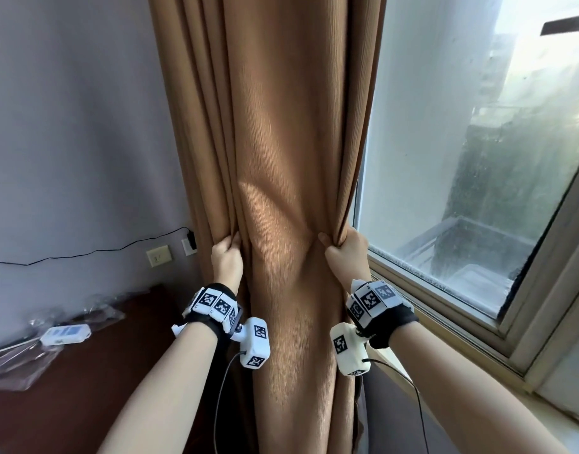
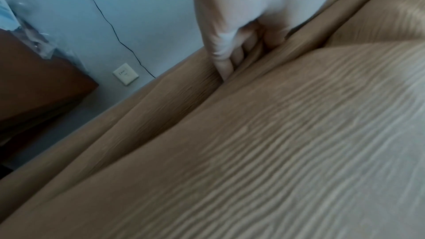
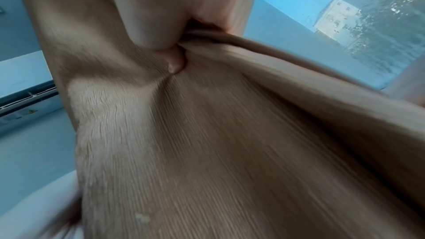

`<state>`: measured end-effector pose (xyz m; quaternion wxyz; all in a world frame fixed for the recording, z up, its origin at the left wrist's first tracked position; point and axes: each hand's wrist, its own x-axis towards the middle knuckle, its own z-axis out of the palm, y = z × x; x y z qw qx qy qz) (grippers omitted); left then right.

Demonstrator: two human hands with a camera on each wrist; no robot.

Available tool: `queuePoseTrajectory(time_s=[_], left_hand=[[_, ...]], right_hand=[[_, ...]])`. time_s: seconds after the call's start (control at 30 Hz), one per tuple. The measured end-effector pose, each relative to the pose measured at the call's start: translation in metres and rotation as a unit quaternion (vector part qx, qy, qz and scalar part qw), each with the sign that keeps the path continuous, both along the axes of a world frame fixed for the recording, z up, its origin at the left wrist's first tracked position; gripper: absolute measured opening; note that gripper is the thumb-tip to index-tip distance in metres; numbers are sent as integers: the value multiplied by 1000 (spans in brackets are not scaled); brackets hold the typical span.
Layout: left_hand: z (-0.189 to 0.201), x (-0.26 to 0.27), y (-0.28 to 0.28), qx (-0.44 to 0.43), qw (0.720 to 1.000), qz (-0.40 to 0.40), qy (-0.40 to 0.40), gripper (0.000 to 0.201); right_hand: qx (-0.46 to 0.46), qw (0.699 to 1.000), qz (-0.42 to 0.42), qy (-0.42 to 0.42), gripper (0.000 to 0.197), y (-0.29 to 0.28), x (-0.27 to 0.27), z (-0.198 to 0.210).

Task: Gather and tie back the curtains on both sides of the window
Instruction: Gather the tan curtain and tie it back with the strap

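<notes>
A tan ribbed curtain (image 1: 281, 142) hangs in folds at the left side of the window (image 1: 471, 158). My left hand (image 1: 227, 257) grips the folds on the curtain's left edge, fingers curled into the cloth (image 2: 230, 57). My right hand (image 1: 343, 253) grips the bunched right edge beside the glass, thumb pressed on the front of the cloth (image 3: 174, 63). The curtain (image 2: 253, 152) fills both wrist views (image 3: 207, 152). Between the hands the cloth is drawn into a waist. No tie-back is in view.
A dark wooden table (image 1: 94, 371) stands at the lower left with clear plastic bags and a white device (image 1: 65, 334) on it. On the grey wall sit a switch plate (image 1: 159, 256) and a plugged-in black cable (image 1: 85, 253). The window sill (image 1: 445, 335) runs along the right.
</notes>
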<state>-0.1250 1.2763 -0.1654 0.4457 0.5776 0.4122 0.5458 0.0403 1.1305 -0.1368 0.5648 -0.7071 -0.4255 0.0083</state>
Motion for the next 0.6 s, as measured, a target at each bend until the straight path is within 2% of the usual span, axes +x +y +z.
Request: queuePoseTrajectory(time_s=[0.1,0.23,0.4,0.47,0.6], left_hand=[[3,1,3,-7,1000,19,-6,27],[5,8,1,-4,993,120,4,27],[11,-20,16,-17,958,285,-10,35],[12,-40,25,-6,946,325,-13,37],[17,-73,31,-4,914,406,-7,37]], right_hand=[[-1,1000,3,9,33,1,2,0],[1,1000,8,5,25,1,-2,0],[4,1000,-17,3,18,-9,10,3],[1,999,-34,3,13,-13,19,5],[-13,998,-57,1,17,-12,25,7]])
